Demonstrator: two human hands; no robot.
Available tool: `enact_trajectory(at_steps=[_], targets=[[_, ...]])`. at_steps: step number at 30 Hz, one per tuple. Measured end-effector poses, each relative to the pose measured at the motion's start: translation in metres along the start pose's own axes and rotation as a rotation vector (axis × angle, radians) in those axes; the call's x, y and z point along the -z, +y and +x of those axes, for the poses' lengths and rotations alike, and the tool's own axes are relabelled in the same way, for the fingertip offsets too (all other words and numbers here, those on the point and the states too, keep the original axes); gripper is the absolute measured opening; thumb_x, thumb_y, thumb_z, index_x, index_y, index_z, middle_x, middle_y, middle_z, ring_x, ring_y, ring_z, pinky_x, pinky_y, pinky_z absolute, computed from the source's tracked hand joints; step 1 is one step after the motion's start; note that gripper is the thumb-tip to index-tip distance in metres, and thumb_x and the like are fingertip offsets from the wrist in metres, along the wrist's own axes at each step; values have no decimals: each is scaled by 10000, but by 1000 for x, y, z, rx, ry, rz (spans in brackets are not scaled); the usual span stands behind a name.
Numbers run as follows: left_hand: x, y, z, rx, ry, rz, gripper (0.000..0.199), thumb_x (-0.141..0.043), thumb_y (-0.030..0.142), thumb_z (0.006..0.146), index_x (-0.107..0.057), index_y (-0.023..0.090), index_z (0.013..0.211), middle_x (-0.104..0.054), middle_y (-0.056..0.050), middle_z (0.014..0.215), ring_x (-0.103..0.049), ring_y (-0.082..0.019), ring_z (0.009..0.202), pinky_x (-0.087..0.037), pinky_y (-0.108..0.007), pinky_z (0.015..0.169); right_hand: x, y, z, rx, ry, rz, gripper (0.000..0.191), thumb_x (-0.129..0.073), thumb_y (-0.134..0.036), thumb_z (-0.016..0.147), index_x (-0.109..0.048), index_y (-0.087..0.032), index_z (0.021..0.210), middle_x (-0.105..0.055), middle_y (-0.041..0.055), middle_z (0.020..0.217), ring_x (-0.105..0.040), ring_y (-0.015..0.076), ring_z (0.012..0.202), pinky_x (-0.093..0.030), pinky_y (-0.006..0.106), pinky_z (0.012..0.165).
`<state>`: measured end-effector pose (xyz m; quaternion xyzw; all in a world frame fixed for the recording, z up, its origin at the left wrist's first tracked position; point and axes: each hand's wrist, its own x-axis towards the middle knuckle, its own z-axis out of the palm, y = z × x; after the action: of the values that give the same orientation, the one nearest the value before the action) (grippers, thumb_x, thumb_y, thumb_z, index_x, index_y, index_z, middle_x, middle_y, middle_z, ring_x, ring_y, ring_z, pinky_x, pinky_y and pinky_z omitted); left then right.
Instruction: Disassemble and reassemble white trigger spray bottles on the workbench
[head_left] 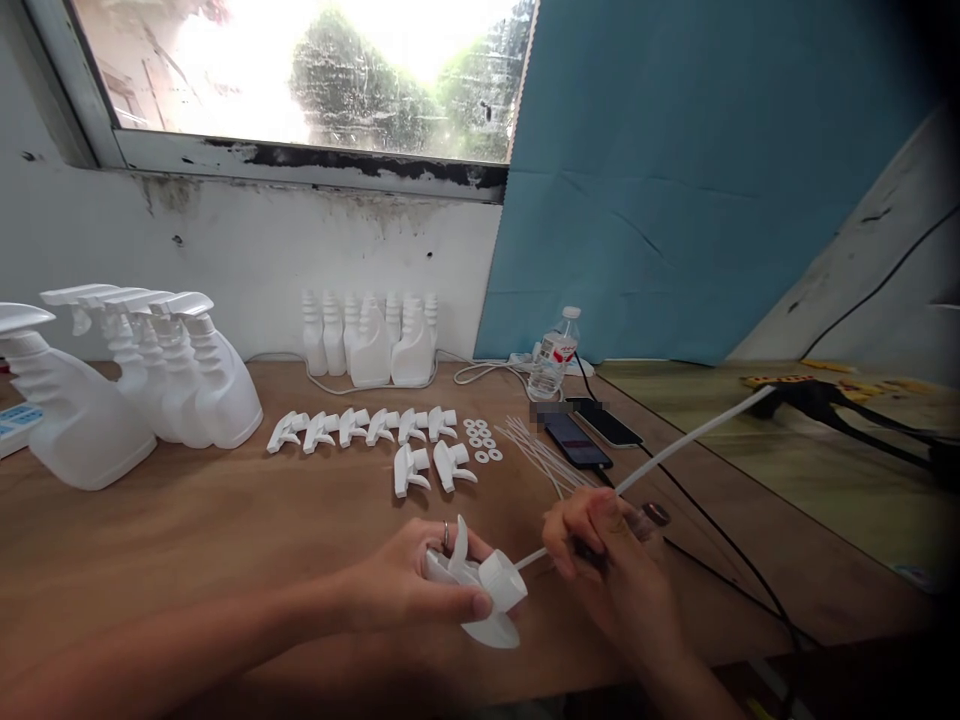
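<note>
My left hand (427, 580) is closed around a white trigger spray head (501, 582), its round collar turned toward the right. My right hand (607, 550) pinches a thin white dip tube (690, 437), which slants up and to the right. The tube's lower end is at the mouth of the collar; whether it is inside, I cannot tell. A dark object with a brown round end (656, 513) shows behind my right fingers, mostly hidden. Beyond my hands lie several loose trigger heads (411, 470), small white washers (480, 440) and more tubes (536, 455).
Assembled white spray bottles (217, 380) stand at the left. Bottles without heads (371, 345) line the wall. A clear water bottle (553, 355), two phones (574, 438) and black cables (720, 560) are on the right. A black strap-like item (825, 405) lies farther right.
</note>
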<state>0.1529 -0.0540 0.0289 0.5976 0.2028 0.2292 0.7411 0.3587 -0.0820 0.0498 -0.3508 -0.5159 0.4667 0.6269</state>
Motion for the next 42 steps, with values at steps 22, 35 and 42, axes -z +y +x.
enact_trajectory(at_steps=[22,35,42], targets=[[41,-30,-1,-5,223,2,460,-729,380,761,-563,99,1086,-661,-161,1051,-687,-258,817,-531,-293,582,118,26,76,-92,140,-1500,403,-476,-477,866,-650,-182,653,-688,97,674,-624,226,625,-335,276,528],[40,-34,1,-43,226,-24,498,-766,381,723,-571,93,1079,-656,-156,1027,-677,-249,821,-530,-272,557,42,-12,49,114,-58,-837,599,-330,-681,896,-651,-176,862,-592,45,665,-520,146,578,-407,267,549],[45,-40,4,-123,291,-5,541,-843,340,634,-571,121,1047,-641,-122,1060,-625,-244,971,-526,-343,782,20,-8,57,-150,-280,-603,665,-332,-753,845,-620,-168,712,-452,-12,401,-391,94,342,-278,225,377]])
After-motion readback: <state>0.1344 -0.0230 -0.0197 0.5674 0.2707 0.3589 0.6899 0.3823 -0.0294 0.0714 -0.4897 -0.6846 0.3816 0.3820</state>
